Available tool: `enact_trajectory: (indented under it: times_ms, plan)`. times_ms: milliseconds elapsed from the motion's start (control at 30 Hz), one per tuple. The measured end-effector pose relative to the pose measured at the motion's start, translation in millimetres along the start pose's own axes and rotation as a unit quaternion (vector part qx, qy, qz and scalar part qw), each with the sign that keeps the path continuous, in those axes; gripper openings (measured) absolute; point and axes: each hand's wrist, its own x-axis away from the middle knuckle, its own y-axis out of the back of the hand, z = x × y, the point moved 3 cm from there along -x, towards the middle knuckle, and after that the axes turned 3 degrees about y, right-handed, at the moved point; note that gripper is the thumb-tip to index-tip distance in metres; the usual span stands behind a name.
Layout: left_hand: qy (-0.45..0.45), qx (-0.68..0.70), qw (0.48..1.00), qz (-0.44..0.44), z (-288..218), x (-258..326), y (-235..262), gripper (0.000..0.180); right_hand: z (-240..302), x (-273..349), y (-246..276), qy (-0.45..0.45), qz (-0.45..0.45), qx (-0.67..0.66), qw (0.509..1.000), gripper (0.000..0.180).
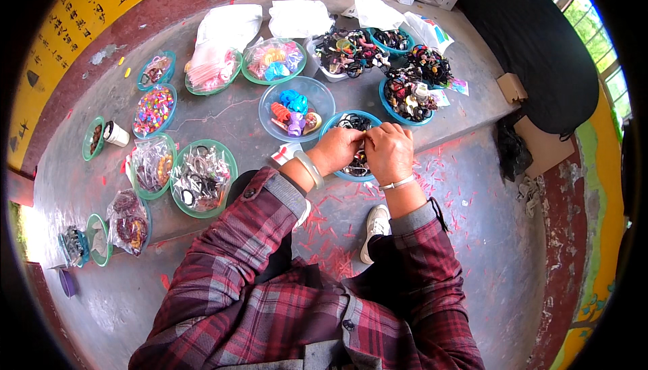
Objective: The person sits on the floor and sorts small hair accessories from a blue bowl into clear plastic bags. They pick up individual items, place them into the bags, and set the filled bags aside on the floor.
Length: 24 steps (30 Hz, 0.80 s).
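Both hands are being held together over a blue round plastic bowl of black hair ties (351,124), sitting at 12 o'clock from the person at the near edge of the grey concrete table (229,117). The left hand (337,149) and right hand (388,151) are touching, fingers curled and pressed together on something small between them; what is being pinched cannot be told, as it is hidden by the knuckles.

Judged from this, a small piece is being worked at the fingertips. It is best kept low over the bowl so drops are caught, with wrists steady and close.

Counts: two hands; one pale bangle (310,167) on the left wrist, one thin silver bracelet (398,182) on the right. Roughly thirteen round bowls are being counted, some too cluttered to be sure. One clear blue bowl of bright hair clips (295,108) is lying at 11 o'clock, one green-rimmed bowl of bagged pieces (202,178) at 9 o'clock. One white shoe (374,230) is showing on the floor below.
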Motion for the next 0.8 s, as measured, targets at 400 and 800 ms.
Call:
enact_trajectory:
  times_ms: [400,800]
  plan:
    - [0.021,-0.022,1.000,0.008,-0.9,1.1,-0.4,0.019,-1.3,1.0,-1.4,-0.002,0.004,-0.004,1.000,0.004]
    - [0.019,-0.017,1.000,0.009,2.1,1.1,-1.5,0.019,-0.5,0.8,-1.1,-0.007,0.012,0.000,1.000,0.005]
